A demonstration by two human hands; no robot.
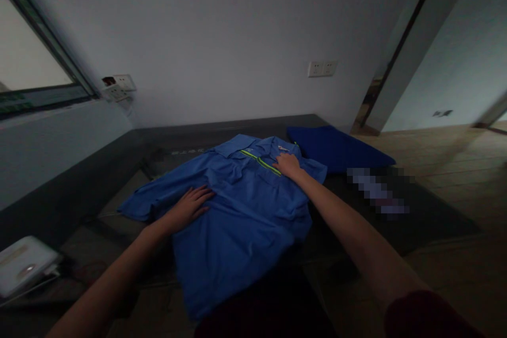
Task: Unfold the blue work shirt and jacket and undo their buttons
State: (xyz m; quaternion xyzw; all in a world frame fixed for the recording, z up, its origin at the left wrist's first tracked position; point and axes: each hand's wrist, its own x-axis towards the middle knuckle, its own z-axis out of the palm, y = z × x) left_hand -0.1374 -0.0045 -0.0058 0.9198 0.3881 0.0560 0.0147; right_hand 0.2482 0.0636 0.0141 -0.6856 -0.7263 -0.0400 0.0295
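Observation:
A blue work shirt with a collar and bright yellow-green trim is spread on a dark table, its lower edge hanging toward me. My left hand rests flat on the body of the shirt, fingers stretched out and slightly apart. Up near the collar, my right hand has its fingers curled onto the cloth beside the yellow-green trim; the fingertips are partly hidden. One sleeve reaches out to the left, and the cloth under my hands has wrinkles.
A darker blue flat cloth item lies right of the shirt on the dark table. In front of it is a blurred-out patch. A white box-shaped device with a cable sits at lower left. Sockets are on the wall behind.

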